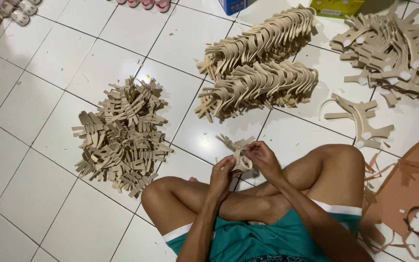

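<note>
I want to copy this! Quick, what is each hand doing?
Left hand: closed on the beige strap piece.
Right hand: closed, pinching the same strap piece.

beige strap pieces (238,148), teal shorts (263,237)

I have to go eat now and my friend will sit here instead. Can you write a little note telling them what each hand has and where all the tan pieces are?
Left hand: grips a small bundle of tan strap pieces from below.
Right hand: pinches the same bundle from the side, above the crossed legs.
Loose heap of tan pieces lies on the white tiled floor, to the left.
Two neat stacked rows lie straight ahead.
Another pile, with white tips, lies at far right, with a few single pieces nearer.
Done, seemingly: the stacked rows. Left, seemingly: the bundle in hand and the loose heap.
</note>
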Tool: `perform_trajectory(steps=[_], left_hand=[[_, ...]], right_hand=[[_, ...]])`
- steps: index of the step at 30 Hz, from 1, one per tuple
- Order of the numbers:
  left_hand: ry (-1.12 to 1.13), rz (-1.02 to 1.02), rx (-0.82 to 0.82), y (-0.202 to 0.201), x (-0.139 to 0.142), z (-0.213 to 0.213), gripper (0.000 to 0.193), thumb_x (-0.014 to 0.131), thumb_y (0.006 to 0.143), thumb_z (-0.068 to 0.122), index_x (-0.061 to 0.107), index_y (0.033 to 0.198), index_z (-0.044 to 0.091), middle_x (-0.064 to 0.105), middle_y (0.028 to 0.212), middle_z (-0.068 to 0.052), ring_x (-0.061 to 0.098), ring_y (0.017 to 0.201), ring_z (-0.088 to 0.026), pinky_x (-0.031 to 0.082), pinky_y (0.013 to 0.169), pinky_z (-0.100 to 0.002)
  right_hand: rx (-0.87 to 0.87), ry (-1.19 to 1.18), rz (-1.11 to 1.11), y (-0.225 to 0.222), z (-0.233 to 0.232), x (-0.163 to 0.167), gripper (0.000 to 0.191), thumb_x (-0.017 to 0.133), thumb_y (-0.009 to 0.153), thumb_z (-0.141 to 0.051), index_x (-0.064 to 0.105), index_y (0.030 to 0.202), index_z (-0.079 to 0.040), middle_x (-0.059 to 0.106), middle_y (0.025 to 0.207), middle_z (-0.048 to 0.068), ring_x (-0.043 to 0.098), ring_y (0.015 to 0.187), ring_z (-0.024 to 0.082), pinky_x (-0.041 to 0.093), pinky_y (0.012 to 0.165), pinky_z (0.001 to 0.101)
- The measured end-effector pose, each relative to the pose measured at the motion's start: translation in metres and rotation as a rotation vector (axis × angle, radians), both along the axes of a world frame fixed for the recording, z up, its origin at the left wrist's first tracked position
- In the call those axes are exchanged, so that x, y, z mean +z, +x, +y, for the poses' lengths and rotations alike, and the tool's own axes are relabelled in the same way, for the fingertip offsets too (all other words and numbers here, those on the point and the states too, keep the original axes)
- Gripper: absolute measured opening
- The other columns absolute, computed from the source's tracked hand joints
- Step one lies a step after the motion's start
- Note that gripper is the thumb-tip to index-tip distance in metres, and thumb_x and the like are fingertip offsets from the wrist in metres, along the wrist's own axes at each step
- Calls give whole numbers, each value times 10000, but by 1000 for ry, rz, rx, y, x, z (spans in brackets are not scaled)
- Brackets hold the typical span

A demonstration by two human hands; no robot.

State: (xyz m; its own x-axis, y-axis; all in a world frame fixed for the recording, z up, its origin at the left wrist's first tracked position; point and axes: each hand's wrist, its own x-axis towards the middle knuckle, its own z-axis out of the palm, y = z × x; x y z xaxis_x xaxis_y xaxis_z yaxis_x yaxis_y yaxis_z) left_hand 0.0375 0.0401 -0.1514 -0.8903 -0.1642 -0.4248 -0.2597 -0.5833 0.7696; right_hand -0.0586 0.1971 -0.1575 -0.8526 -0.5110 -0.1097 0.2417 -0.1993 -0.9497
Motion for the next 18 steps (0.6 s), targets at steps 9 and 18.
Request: perform_trajectory(steps=[9,18], left_hand=[[225,48,28,2,-2,-2,394,616,999,184,625,1339,-15,707,1196,-116,685,1058,-202,569,930,-358],[-722,67,409,-7,57,-6,321,767,916,209,763,1160,1,792,1052,-123,745,968,-192,582,875,-345]], right_hand=[[-4,206,140,-2,7,-7,331,698,989,-126,727,1269,48,769,1143,100,672,989,125,542,851,260],[75,168,25,12,-16,-6,446,566,1014,-320,629,1346,-29,729,1220,49,681,1076,108,576,902,281]])
